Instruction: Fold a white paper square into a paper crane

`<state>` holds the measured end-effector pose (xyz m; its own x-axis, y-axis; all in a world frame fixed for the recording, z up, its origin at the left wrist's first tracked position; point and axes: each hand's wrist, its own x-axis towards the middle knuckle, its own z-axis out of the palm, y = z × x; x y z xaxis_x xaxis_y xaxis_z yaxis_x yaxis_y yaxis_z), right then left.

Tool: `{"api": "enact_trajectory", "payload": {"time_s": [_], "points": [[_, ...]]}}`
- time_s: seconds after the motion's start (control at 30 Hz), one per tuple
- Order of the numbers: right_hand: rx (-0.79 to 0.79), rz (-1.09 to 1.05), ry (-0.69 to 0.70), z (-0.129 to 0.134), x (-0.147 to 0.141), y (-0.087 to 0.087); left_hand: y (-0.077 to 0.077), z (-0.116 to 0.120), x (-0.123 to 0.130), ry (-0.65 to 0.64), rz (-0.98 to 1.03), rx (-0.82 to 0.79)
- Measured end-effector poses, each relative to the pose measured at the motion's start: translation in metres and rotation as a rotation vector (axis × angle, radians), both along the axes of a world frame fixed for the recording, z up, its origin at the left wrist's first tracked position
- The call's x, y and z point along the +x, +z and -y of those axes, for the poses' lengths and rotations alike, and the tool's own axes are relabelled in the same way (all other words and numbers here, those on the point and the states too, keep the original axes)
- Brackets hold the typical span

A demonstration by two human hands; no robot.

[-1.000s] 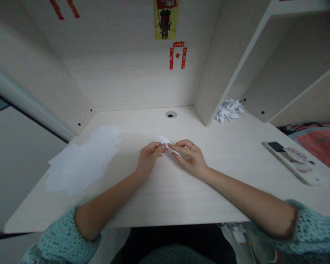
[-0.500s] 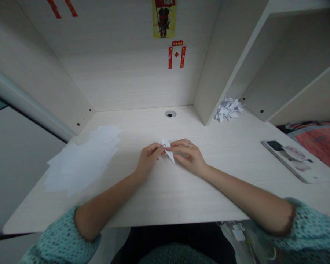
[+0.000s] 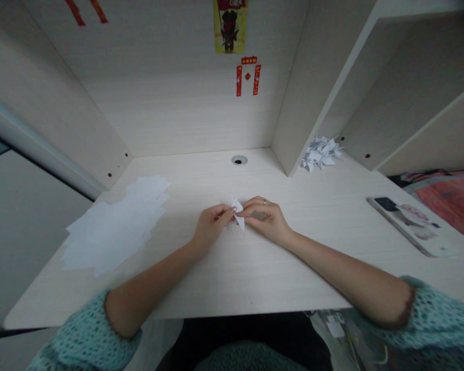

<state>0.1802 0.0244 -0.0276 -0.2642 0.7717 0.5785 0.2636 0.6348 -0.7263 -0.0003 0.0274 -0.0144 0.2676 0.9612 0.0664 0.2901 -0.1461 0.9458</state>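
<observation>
A small piece of folded white paper [image 3: 240,221] is pinched between my two hands, just above the middle of the desk. My left hand [image 3: 213,222] grips its left side, with the thumb pressed on the paper. On the opposite side, my right hand [image 3: 268,219] has its fingertips closed on the paper; a ring shows on one finger. Pointed ends of the paper stick out above and below the fingers. The tips of several fingers are hidden behind it.
Loose white paper sheets [image 3: 114,226] lie spread at the left of the desk [image 3: 216,288]. Folded white paper pieces [image 3: 320,153] are heaped beside the upright divider [image 3: 313,87]. A phone [image 3: 413,224] lies at the right, near a red cloth [image 3: 452,198]. A cable hole [image 3: 239,161] is at the back.
The folded paper has shifted slightly right and turned a little more upright. My left thumb has moved right across it, and my right index finger is more bent.
</observation>
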Motion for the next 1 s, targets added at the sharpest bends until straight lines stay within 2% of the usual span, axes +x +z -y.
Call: {"api": "enact_trajectory", "payload": {"time_s": [0.23, 0.57, 0.8, 1.0], "points": [[-0.121, -0.111, -0.031, 0.001, -0.006, 0.002, 0.002, 0.001, 0.002, -0.001, 0.005, -0.002], [-0.362, -0.268, -0.017, -0.002, -0.01, -0.007, 0.0, 0.001, 0.001, 0.012, 0.008, 0.023], [-0.349, -0.287, -0.012, -0.002, -0.008, -0.008, 0.003, 0.001, 0.001, 0.031, -0.004, 0.023], [-0.42, -0.346, -0.055, -0.001, -0.011, -0.007, 0.001, 0.001, 0.0, 0.003, 0.0, 0.038]]}}
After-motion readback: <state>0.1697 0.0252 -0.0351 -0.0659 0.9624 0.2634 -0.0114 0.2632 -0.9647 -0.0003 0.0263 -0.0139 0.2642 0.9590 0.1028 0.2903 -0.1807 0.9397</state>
